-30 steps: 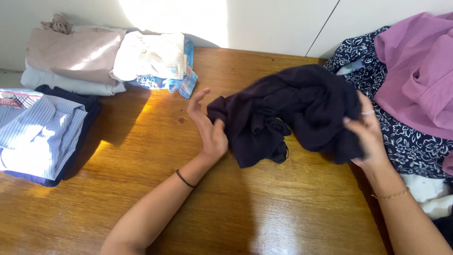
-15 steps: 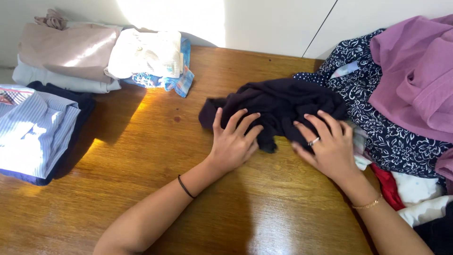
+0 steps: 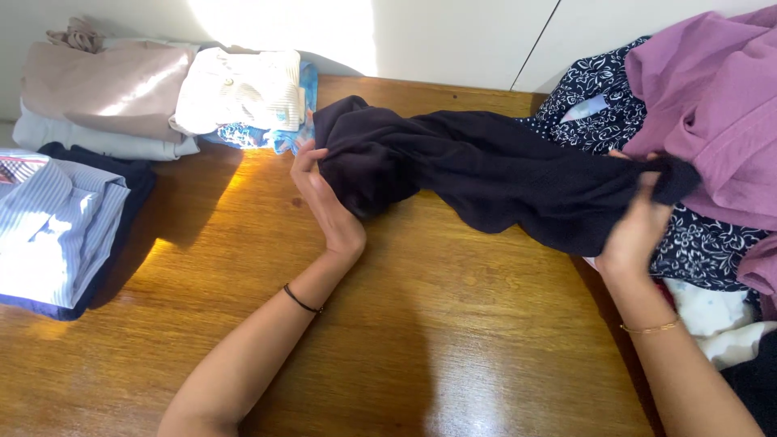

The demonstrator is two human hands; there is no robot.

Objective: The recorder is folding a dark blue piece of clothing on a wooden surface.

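Note:
A dark navy knitted garment [image 3: 486, 174] is stretched out above the wooden table [image 3: 421, 340], spanning from the middle to the right. My left hand [image 3: 324, 202] grips its left end, palm turned inward, near the folded stacks. My right hand [image 3: 635, 226] holds its right end, pinched between thumb and fingers, in front of the unfolded clothes pile. The cloth sags slightly in the middle and its lower edge hangs close to the tabletop.
Folded stacks lie at the left: a striped blue shirt [image 3: 57, 231] on a navy piece, a beige stack [image 3: 105, 89], a cream top on blue fabric [image 3: 243, 93]. At the right, a heap holds a purple shirt [image 3: 712, 97] and a navy floral garment [image 3: 688, 235].
Half a second ago both hands pressed the bunched dark garment on the table. Now they have lifted it and pulled it apart sideways, left hand toward the folded stacks, right hand toward the pile.

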